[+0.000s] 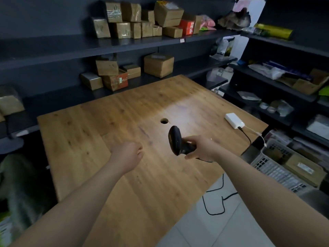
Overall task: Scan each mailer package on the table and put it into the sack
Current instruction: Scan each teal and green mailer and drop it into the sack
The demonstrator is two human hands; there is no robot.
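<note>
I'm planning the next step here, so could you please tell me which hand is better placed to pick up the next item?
Left. The left hand holds nothing and hovers over the wooden table, while the right hand grips the black handheld barcode scanner, so the left looks readier.

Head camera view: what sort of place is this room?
Most likely a parcel storeroom or shipping room. Dark wall shelves hold stacks of taped brown cardboard boxes, the person's right hand grips a black handheld barcode scanner above the wooden table, and a white plastic crate beside it holds another box.
</note>
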